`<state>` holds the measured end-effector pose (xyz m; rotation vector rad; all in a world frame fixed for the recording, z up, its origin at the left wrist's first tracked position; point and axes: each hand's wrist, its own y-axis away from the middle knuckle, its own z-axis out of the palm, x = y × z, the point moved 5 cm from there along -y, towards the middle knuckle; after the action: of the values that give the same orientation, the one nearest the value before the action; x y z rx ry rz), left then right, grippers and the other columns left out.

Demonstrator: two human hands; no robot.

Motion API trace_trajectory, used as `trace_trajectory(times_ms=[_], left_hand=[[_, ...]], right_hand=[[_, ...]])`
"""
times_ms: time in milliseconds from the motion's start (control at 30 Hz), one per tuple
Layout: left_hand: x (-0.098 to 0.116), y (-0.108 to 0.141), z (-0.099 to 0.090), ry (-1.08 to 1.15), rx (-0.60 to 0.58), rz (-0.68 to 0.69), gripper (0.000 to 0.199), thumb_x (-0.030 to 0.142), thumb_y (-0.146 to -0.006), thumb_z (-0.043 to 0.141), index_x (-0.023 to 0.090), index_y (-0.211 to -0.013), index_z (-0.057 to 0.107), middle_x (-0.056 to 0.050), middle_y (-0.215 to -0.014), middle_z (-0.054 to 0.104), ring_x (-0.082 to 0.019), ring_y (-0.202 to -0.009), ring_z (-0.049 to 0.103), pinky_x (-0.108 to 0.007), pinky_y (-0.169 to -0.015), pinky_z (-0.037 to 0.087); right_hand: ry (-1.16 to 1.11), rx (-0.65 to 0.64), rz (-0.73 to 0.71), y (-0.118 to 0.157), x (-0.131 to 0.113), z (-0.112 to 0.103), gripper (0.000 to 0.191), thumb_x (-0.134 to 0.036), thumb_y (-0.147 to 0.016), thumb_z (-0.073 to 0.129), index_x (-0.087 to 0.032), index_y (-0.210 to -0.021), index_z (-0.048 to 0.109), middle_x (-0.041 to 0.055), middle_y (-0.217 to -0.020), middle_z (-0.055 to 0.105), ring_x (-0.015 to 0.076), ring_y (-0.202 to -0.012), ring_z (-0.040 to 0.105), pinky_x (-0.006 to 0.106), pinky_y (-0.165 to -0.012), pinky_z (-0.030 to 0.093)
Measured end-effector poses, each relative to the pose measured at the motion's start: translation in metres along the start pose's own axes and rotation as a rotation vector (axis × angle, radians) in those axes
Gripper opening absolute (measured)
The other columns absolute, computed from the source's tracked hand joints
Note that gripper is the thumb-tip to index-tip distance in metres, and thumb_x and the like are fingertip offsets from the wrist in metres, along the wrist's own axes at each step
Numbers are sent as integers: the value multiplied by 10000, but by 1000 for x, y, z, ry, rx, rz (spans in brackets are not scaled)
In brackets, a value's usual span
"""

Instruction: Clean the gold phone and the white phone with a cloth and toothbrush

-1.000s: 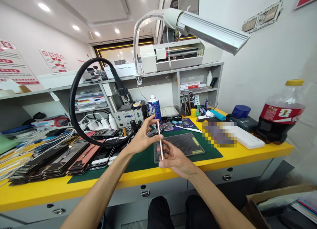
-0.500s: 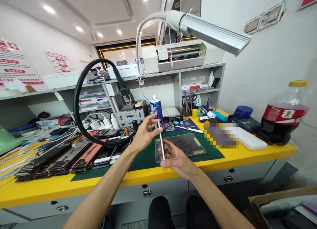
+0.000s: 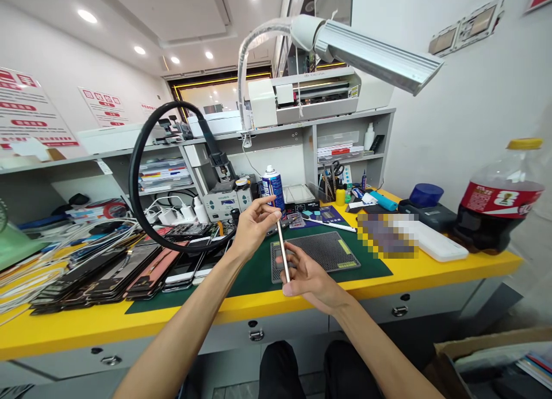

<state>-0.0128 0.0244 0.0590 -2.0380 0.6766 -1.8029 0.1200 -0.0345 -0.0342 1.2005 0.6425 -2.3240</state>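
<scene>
A slim device (image 3: pixel 283 249), seen edge-on and probably a phone, was held tilted in the air before a perforated pad (image 3: pixel 330 252), its upper end pinched in the fingers of the left hand (image 3: pixel 254 227) and its lower end gripped by the right hand (image 3: pixel 311 281), with a green mat (image 3: pixel 375 269) beneath the pad on the yellow tabletop (image 3: pixel 233 310).

Both bare forearms come in from the bottom, converging mid-view. Left forearm (image 3: pixel 192 324) slants up and rightward; left hand (image 3: pixel 255 226) sits higher and farther out, thumb and index finger pinched. Right forearm (image 3: pixel 379 347) slants up and leftward; right hand (image 3: pixel 313 277) lower, nearer the body, fingers curled, thumb in front. Hands near each other, apart. Knees (image 3: pixel 279 370) visible between forearms.
</scene>
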Motion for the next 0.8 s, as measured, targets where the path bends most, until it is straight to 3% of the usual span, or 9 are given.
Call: trace_trajectory(times_ms=[500, 667, 800], left_hand=[[19, 6, 8, 88, 80, -22, 267, 339, -798, 760, 226, -1037, 723, -17, -882, 663, -150, -827, 581, -260, -737, 460], [35, 17, 15, 128, 35, 12, 239, 309, -822, 742, 222, -1043, 711, -14, -906, 660, -140, -835, 583, -249, -752, 463], [46, 27, 17, 104, -22, 44, 239, 300, -851, 718, 223, -1076, 693, -16, -894, 649, -145, -847, 587, -255, -765, 475]], right_hand=[[88, -52, -40, -2, 5, -4, 982, -65, -576, 866, -368, -1376, 383, 38, -1243, 434, 150, -859, 522, 331, -765, 490], [100, -71, -101, -4, 6, -2, 1040, -67, -575, 864, -412, -1407, 343, 39, -1266, 402, 143, -852, 531, 352, -762, 511], [140, -90, -146, -5, 5, 0, 1008, -108, -625, 857, -422, -1426, 331, 29, -1159, 433, 156, -854, 538, 345, -724, 517]])
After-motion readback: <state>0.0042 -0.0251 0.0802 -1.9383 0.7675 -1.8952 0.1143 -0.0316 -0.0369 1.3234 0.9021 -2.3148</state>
